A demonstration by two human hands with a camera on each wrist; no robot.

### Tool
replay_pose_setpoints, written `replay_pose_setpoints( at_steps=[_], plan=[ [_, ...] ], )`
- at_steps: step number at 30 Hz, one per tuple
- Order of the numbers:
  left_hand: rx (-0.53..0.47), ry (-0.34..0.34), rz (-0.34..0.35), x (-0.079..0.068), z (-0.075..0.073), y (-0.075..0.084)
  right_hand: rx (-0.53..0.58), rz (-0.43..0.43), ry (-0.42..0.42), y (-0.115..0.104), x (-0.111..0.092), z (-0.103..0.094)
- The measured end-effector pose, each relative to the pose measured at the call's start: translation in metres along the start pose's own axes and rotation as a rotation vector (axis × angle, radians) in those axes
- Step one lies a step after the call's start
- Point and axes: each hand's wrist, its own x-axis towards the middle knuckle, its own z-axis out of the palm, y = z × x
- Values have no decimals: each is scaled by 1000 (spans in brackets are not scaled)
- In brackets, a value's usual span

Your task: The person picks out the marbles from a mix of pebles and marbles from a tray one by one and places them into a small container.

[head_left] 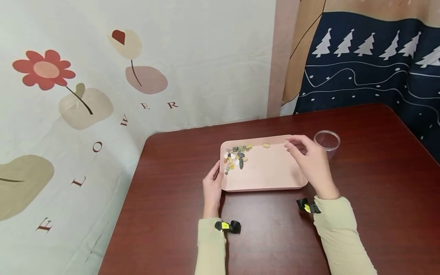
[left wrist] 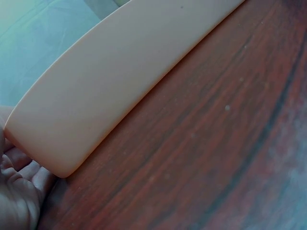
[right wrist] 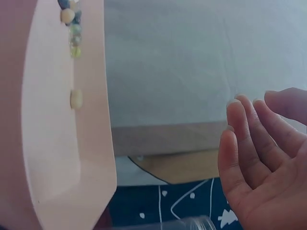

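Note:
A pink tray (head_left: 264, 173) lies on the table, with several small stones and beads (head_left: 235, 156) heaped at its left side. One pale yellowish stone (head_left: 266, 145) sits apart near the far wall; the right wrist view shows that stone (right wrist: 76, 98) too. My left hand (head_left: 212, 187) grips the tray's left edge; in the left wrist view, its fingers (left wrist: 21, 175) are partly hidden behind the tray's corner. Over the tray's right end is my right hand (head_left: 311, 162), thumb close to the fingertips. Nothing shows between its fingers (right wrist: 252, 143) in the right wrist view.
A clear plastic cup (head_left: 327, 141) stands just beyond the right hand, off the tray's right end. The dark red wooden table (head_left: 172, 206) reaches back to a white printed curtain (head_left: 206, 57) and a navy one with trees (head_left: 361, 76).

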Motion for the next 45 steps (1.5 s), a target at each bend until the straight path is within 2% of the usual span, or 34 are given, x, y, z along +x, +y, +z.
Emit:
replay_pose_setpoints(
  at_steps=[6, 13, 20, 28, 36, 41, 45],
  plan=[
    [-20, -2, 25, 0, 0, -1, 13, -22, -29, -1, 1, 8],
    [-6, 4, 20, 0, 0, -1, -9, -42, -84, 2, 5, 12],
    [-12, 11, 41, 1, -1, 0, -136, -107, -202, -2, 13, 12],
    [-19, 7, 37, 2, 0, 0, -264, -127, -366, -3, 27, 17],
    [-26, 7, 37, 2, 3, 0, -352, -192, -461, -6, 40, 25],
    [-42, 10, 35, 3, 2, -1, -393, -274, -505, -6, 50, 34],
    [-54, 9, 32, 2, 1, -1, -434, -271, -542, -6, 54, 40]
  ],
)
